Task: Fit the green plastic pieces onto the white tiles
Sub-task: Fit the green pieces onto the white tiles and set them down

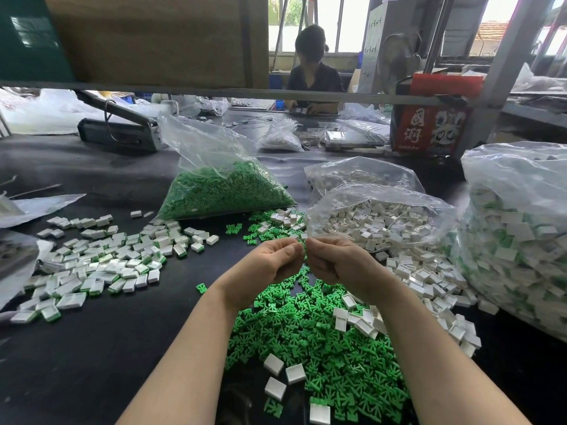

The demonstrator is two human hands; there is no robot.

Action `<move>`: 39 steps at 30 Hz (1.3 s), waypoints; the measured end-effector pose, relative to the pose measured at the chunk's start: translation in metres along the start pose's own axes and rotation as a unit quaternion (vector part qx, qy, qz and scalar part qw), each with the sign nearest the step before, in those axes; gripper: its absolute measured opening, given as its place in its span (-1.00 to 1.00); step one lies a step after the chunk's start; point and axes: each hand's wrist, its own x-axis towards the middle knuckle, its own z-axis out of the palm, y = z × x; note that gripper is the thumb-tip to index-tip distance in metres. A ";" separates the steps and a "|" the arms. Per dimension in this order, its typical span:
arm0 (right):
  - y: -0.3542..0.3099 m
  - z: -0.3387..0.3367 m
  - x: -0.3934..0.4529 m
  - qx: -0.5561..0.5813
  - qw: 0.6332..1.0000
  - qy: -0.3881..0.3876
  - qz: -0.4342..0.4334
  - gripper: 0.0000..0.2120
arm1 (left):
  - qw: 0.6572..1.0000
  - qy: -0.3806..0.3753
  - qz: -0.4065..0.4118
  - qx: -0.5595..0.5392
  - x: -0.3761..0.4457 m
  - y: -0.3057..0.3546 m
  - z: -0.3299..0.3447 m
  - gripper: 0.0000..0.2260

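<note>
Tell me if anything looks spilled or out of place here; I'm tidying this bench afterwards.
Nothing looks damaged. The loose green pieces lie heaped on the black table with some white tiles mixed in, and more tiles spill from the open bag. Both hands, left hand and right hand, pinch a green piece above them.

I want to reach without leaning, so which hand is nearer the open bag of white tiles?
Right. The right hand is just below the mouth of the bag of white tiles; the left hand is farther off, on the right hand's other side.
</note>
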 end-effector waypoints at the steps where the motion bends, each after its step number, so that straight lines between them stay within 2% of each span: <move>1: 0.000 0.000 0.000 0.004 1.000 -0.004 0.002 -0.62 | 1.000 -0.001 -0.001 0.002 0.000 0.000 0.000 -0.76; 7: 0.001 0.000 -0.001 -0.010 1.000 -0.018 0.014 -0.65 | 1.000 -0.003 -0.007 0.010 0.001 -0.003 -0.002 -0.81; 19: 0.010 0.002 -0.002 -0.021 0.999 -0.017 0.032 -0.64 | 0.998 -0.008 -0.011 0.060 0.006 -0.010 -0.002 -0.79; 25: 0.003 0.007 0.001 0.068 0.998 0.005 0.010 -0.75 | 0.999 -0.004 0.013 -0.030 0.005 0.000 -0.003 -0.77; 30: 0.004 0.003 -0.001 0.130 0.990 -0.011 0.060 -0.59 | 0.996 -0.003 0.028 -0.084 0.005 0.002 0.002 -0.82; 35: 0.008 0.006 0.003 0.199 0.971 -0.064 0.117 -0.54 | 0.996 0.047 0.074 -0.021 0.002 0.006 0.005 -0.82; 39: 0.008 0.009 0.004 0.258 0.950 -0.121 0.127 -0.49 | 0.992 0.066 0.106 0.015 0.003 0.005 0.008 -0.80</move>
